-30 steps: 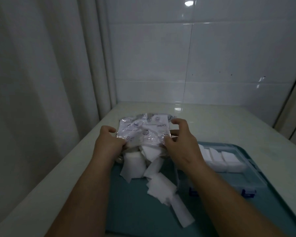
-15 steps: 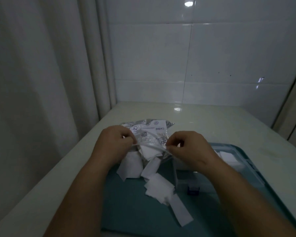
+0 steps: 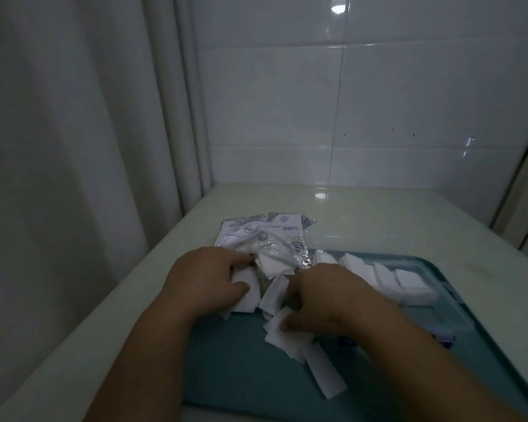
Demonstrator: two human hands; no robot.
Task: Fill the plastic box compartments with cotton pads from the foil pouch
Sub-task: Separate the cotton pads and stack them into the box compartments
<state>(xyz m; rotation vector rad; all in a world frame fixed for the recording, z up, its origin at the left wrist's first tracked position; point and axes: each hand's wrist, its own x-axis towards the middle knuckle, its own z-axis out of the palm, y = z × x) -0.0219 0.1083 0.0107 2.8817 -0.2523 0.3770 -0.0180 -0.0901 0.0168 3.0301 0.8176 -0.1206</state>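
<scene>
Loose pads (image 3: pixel 290 333) clutter tray (image 3: pixel 232 370) centre — near tray bare, counter (image 3: pixel 378 220) beyond pouch (image 3: pixel 265 236) open

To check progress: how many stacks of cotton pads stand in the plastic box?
4 stacks in view, side by side in the plastic box behind the right hand, from near the foil pouch rightward. The hand may hide more.

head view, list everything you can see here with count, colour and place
foil pouch: one, silver and white, on the counter behind the hands
loose cotton pads: a scattered pile, white, on the tray under the hands
plastic box: one, clear, on the tray's right, rows of white pads inside
tray: one, teal, on the counter
counter: one, pale
tiled wall: white, behind
left hand: on pads by the pouch mouth
right hand: on the pile
</scene>
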